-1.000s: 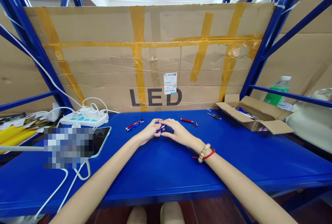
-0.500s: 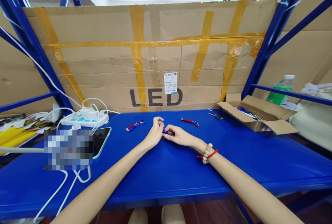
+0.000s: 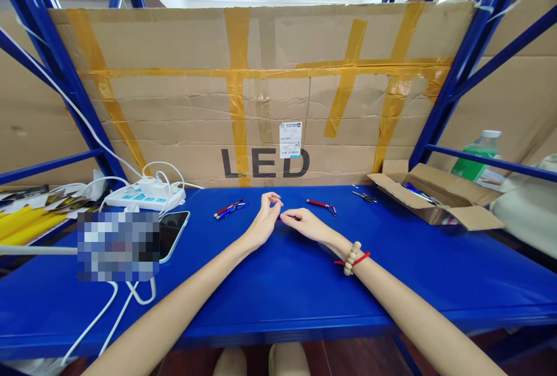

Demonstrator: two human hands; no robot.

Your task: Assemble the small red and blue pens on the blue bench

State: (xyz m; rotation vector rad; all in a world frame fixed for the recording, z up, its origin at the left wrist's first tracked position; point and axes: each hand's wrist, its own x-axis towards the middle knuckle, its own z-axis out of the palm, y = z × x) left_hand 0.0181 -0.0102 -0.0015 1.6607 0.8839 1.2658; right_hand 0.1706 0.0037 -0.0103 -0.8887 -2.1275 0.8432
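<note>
My left hand (image 3: 264,220) is raised a little over the blue table (image 3: 282,295), thumb and forefinger pinched together on something too small to make out. My right hand (image 3: 305,224) rests on the table just right of it, fingers curled over a purple pen that is almost hidden. The fingertips of the two hands nearly touch. A bead bracelet with a red cord (image 3: 353,257) is on my right wrist. Red and blue pens (image 3: 230,208) lie left of the hands. Another red pen (image 3: 319,205) lies to their right.
An open cardboard box (image 3: 435,205) with pens stands at the right, a small metal piece (image 3: 364,196) beside it. A white power strip (image 3: 145,196) with cables and a phone (image 3: 172,235) lie at the left. Taped cardboard marked LED closes the back. A green bottle (image 3: 476,152) stands far right.
The hands were joined round the purple pen. The left hand has since lifted off with a pinched grip, and the right hand's fingers have closed over the pen.
</note>
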